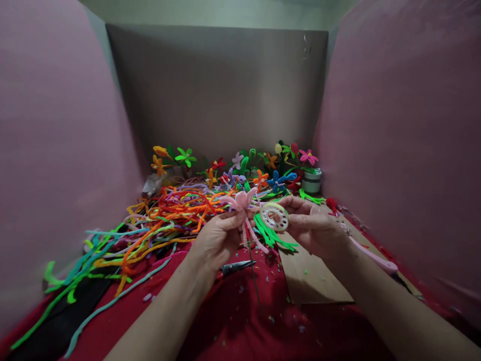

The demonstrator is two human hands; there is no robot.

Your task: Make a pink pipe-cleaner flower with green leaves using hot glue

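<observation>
My left hand (225, 233) pinches a pink pipe-cleaner flower (242, 200) just under its petals. Pink stem ends hang below the fingers, and a thin dark wire stem (255, 281) runs down from them. Between the thumb and fingers of my right hand (310, 223) is a roll of tape (274, 217) on a white core with holes, held close to the flower's right side. Whether a strip of tape joins the two is too small to tell. Behind and below the roll lie bright green pipe-cleaner pieces (272, 233).
Loose coloured pipe cleaners (180, 210) heap on the left. Finished flowers (278, 181) stand along the back by a white tub (311, 180). Scissors (238, 266) lie below my left hand on red cloth. A cardboard sheet (315, 281) and a pink-handled tool (376, 258) are right.
</observation>
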